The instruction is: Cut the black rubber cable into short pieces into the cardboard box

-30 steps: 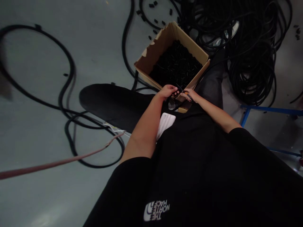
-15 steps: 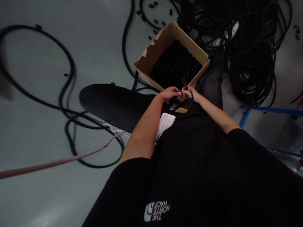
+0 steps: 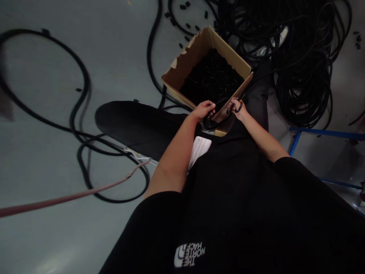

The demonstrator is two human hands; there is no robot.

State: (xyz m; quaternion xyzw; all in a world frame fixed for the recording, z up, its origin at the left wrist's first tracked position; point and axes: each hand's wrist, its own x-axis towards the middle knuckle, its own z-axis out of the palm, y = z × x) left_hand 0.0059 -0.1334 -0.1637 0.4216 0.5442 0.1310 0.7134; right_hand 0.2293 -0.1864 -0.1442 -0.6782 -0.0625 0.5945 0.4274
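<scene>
1. Seen in the head view, just above the centre of the frame: the left hand (image 3: 205, 109), with thumb and fingertips closed on a dark stretch of black cable (image 3: 219, 126).
2. Also gripped there, in the right hand (image 3: 236, 103), a little to the right and apart from the left: scissors (image 3: 241, 106) with a black finger loop and a touch of orange, blades too dark to make out.
3. Curving below and between both hands at the centre of the frame: the black cable, too dark to trace to its end.
4. Standing at upper centre, just beyond the hands: an open cardboard box (image 3: 229, 49) with a torn left edge, piled inside with short black pieces (image 3: 212, 78).
5. Scattered on the floor at top centre: more small black bits (image 3: 206, 14).
6. Heaped at upper right: black coils (image 3: 302, 87), with a white shoe (image 3: 282, 36) partly showing among them.
7. Looped across the left side: thick black hose (image 3: 84, 72), crossed near lower left by a reddish cord (image 3: 71, 196).
8. Set at the right edge: a blue metal frame (image 3: 336, 132).
9. Lying at the centre, beside the left forearm: a pale flat object (image 3: 199, 148), impossible to identify.
</scene>
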